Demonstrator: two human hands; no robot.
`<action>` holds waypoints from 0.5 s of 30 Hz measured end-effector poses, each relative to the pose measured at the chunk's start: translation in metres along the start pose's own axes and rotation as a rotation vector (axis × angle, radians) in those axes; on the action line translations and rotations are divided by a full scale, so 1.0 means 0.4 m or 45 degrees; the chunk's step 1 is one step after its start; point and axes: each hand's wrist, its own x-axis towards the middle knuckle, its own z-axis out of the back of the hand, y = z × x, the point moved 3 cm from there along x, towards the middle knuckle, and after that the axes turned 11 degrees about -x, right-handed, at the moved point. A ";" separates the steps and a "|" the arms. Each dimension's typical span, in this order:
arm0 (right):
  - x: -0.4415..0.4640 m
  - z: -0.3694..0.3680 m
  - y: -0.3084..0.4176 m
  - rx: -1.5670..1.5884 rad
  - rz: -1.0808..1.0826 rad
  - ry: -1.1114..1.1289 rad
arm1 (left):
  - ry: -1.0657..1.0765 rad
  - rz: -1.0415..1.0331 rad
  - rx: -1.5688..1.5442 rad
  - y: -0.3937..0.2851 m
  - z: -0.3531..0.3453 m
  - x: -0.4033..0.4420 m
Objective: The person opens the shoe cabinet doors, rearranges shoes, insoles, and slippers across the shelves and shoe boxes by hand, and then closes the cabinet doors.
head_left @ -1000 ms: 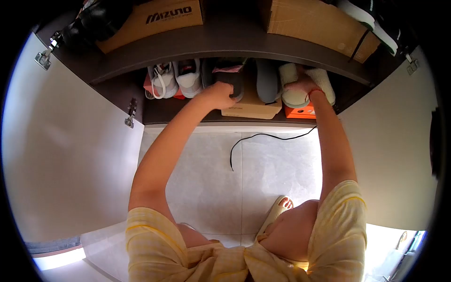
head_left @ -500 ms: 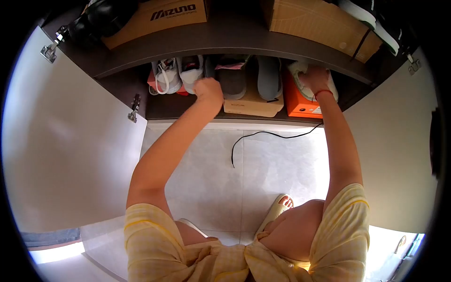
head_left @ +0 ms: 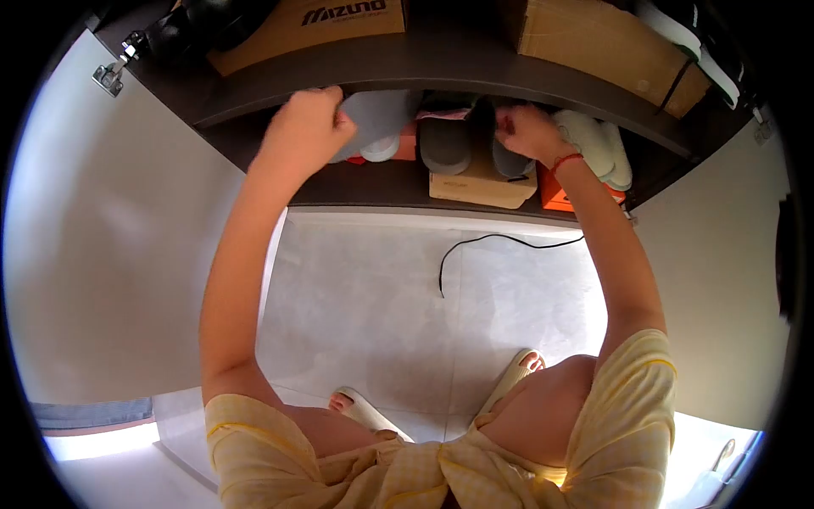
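My left hand (head_left: 305, 127) is closed on a grey slipper (head_left: 377, 114), which lies sideways across the white sneakers and hides most of them; one white toe (head_left: 380, 149) shows below it. My right hand (head_left: 530, 134) has its fingers curled at the upper edge of another grey slipper (head_left: 512, 159) on a cardboard box (head_left: 483, 188). Its fingertips are partly hidden in shadow. A dark grey slipper (head_left: 445, 148) rests on the same box between my hands. To the right, pale shoes (head_left: 593, 144) sit on an orange shoebox (head_left: 558, 198).
A dark shelf (head_left: 458, 69) overhangs the lower compartment and carries a Mizuno box (head_left: 314, 32), another carton (head_left: 602, 51) and black-and-white shoes (head_left: 716, 72). White cabinet doors (head_left: 127, 254) stand open on both sides. A black cord (head_left: 500, 238) trails onto the tiled floor (head_left: 365, 314).
My left hand has moved left and up, bringing a grey slipper over the white sneakers. My right hand has left the pale shoes and moved left to the other grey slipper.
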 end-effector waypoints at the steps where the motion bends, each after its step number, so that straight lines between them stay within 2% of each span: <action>1: -0.006 0.003 0.027 0.057 0.155 0.025 | -0.119 -0.133 0.079 0.004 0.027 -0.013; 2: -0.003 -0.006 0.042 0.062 0.156 0.027 | -0.115 -0.131 0.082 0.017 0.048 -0.023; 4: -0.001 -0.028 0.049 -0.139 -0.111 -0.072 | -0.296 -0.220 0.136 0.034 0.098 -0.043; 5: 0.003 -0.042 0.049 -0.140 -0.108 -0.066 | -0.293 -0.214 0.134 0.045 0.118 -0.044; 7: 0.023 -0.090 0.004 -0.043 -0.416 0.032 | -0.499 -0.397 0.209 0.045 0.160 -0.046; 9: 0.054 -0.182 -0.042 -0.136 -0.582 0.029 | -0.558 -0.404 0.078 0.024 0.166 -0.047; 11: 0.060 -0.167 -0.053 -0.260 -0.652 -0.014 | -0.295 -0.432 -0.223 -0.001 0.149 -0.031; 13: 0.053 -0.091 -0.029 -0.062 -0.463 0.419 | 0.020 -0.295 -0.428 -0.026 0.064 -0.020; 14: 0.054 -0.107 -0.044 -0.071 -0.465 0.415 | 0.164 -0.284 -0.552 -0.028 0.002 -0.013; 15: 0.056 -0.140 -0.069 0.155 -0.509 0.304 | 0.365 -0.286 -0.641 -0.034 -0.060 -0.005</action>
